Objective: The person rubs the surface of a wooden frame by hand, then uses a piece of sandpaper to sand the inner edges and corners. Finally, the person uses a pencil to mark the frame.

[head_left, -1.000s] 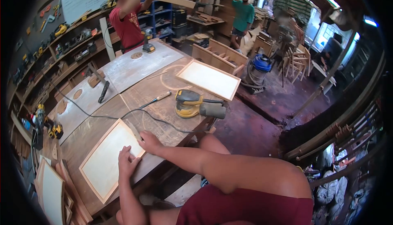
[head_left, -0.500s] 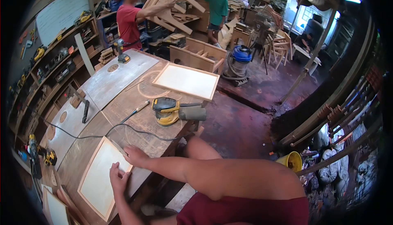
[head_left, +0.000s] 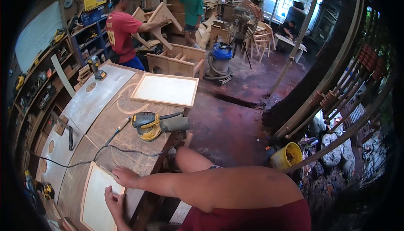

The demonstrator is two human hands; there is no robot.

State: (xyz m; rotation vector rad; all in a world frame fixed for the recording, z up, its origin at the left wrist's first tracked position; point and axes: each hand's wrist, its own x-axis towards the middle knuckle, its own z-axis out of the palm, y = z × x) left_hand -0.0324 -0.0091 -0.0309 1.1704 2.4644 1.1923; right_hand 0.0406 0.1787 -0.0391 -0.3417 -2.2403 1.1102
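A pale panel with a light wood frame [head_left: 94, 197] lies on the workbench [head_left: 75, 180] in front of me. My left hand [head_left: 114, 201] rests at its right side, fingers bent over the panel near the frame's edge. My right hand [head_left: 125, 176] is at the upper right edge of the frame, its fingers closed round something thin that I cannot make out. A yellow and black sander [head_left: 147, 126] sits beyond my hands, and its black cable [head_left: 126, 149] crosses the bench. Another framed panel [head_left: 166, 89] lies at the far corner.
A drill [head_left: 97, 68] stands at the bench's far left. A person in a red shirt [head_left: 122, 31] holds a wooden frame [head_left: 162, 25]; another wears green [head_left: 192, 10]. A blue vacuum [head_left: 221, 58] and a yellow bucket [head_left: 288, 156] are on the floor.
The view has turned to the right, so the bench things appear further left. My hands remain at the framed panel's right side. The person in red has turned and shifted the wooden frame.
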